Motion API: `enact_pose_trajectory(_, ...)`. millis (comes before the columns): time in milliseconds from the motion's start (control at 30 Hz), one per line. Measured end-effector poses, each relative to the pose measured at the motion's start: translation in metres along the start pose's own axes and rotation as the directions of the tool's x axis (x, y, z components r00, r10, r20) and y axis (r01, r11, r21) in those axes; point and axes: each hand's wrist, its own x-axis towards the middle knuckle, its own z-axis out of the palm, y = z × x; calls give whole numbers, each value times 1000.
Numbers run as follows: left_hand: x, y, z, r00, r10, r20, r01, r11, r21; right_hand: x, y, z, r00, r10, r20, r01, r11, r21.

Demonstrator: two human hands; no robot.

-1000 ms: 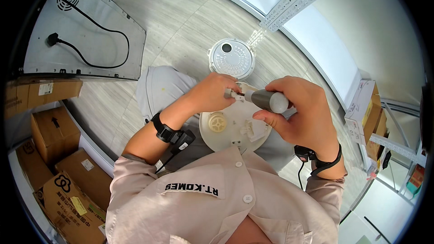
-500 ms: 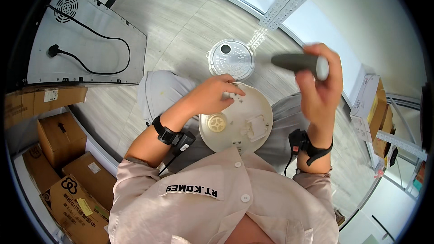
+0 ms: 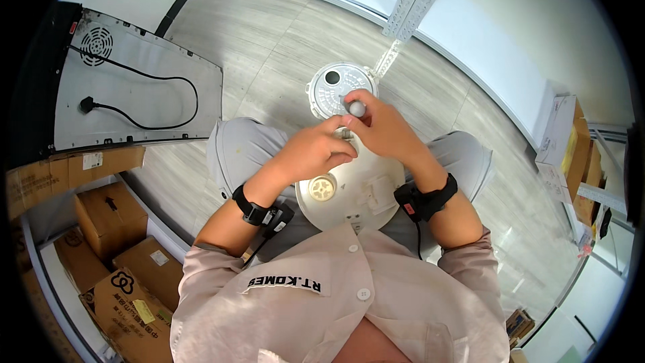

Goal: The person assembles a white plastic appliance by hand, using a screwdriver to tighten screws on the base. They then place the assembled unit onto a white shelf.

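Observation:
A round white plastic cover (image 3: 379, 212) lies in my lap with its inner side up. It carries a cream round vented fitting (image 3: 322, 188) and a white rectangular block (image 3: 383, 193). My right hand (image 3: 376, 121) is closed around a screwdriver, whose rounded light grey handle end (image 3: 357, 108) points up; its tip is hidden behind my fingers. Against those fingers, at the cover's far rim, rest the bent fingers of my left hand (image 3: 319, 148). What they pinch is too small to make out. Just beyond lies a round grey part with a dark hole (image 3: 339, 84).
Left, a metal-panelled appliance (image 3: 134, 87) stands with a black power cable and plug (image 3: 87, 104) on it. Cardboard boxes (image 3: 111, 218) fill the lower left. A perforated metal post (image 3: 420, 0) rises at the far side. An opened carton (image 3: 557, 134) sits at right.
My right hand has brought the screwdriver in from the upper right to the cover's far rim and turned it upright. My left fingers have drawn in beside it.

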Motion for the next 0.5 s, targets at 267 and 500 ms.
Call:
enact_pose_trajectory(267,9,24,0,1000,-19,10,17,980,199,3,6,-3,992,122,32,-124,989,85)
enact_pose_trajectory(500,10,7,4,990,124,-64,-120,991,59,6,12,1,991,130,7,-130,983,131)
